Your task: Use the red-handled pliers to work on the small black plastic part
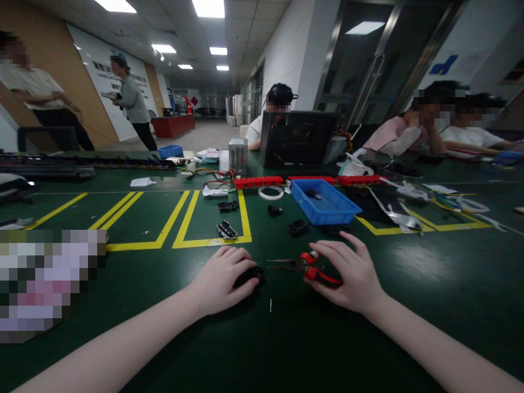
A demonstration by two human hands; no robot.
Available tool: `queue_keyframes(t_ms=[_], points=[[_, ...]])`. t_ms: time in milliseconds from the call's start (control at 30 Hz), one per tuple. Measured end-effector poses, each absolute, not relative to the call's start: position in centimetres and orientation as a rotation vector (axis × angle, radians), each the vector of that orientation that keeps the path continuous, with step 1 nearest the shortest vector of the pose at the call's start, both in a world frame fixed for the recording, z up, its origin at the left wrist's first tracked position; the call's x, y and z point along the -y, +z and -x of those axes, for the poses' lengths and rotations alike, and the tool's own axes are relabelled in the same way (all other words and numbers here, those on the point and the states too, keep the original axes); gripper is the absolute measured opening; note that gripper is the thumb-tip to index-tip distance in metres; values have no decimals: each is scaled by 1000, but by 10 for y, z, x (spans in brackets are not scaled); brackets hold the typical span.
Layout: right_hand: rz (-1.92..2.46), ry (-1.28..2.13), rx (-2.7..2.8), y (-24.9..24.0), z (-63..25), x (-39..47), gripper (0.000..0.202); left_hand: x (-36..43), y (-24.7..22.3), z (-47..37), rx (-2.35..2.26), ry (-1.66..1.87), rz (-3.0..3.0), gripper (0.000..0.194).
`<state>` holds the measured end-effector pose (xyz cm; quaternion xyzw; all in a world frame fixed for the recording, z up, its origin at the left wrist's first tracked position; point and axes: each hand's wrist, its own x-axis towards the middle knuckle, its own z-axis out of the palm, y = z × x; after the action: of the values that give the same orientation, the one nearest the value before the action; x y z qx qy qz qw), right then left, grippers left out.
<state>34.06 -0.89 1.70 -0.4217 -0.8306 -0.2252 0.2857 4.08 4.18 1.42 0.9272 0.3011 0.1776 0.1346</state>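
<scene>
Pliers [300,265]: metal, slim tapering nose parted at the tips, grips in red and black; located near the centre, in the right hand [350,270], fingers curled on the handles. Left hand [227,275], apart from the right, is closed over a rounded black part [258,275] — mostly hidden by fingers — on the smooth green table [393,338]. Farther off, to the right: rectangular blue plastic tray [335,216], holding a small dark piece [313,194] (detail blurred).

At center, dull metal pliers [300,265] are showing plastic-looking handles; at right, a smooth tabletop [426,284] is gleaming.
</scene>
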Motion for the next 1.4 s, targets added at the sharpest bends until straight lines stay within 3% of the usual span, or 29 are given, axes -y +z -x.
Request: queue_keyframes(t_ms=[233, 567, 867, 1233, 1400], points=[[1318, -384, 1896, 12, -356, -1, 32, -40, 16, -40, -800, 460, -2734, 40], [1423, -41, 1798, 11, -355, 1, 35, -43, 15, -40, -795, 406, -2709, 41], [1300, -252, 2028, 31, -344, 7, 43, -41, 17, -40, -783, 414, -2680, 40], [1226, -388, 2256, 15, -340, 13, 54, -41, 16, -42, -761, 430, -2703, 36], [1189, -496, 2340, 12, -340, 12, 48, -43, 14, -42, -752, 433, -2713, 38]])
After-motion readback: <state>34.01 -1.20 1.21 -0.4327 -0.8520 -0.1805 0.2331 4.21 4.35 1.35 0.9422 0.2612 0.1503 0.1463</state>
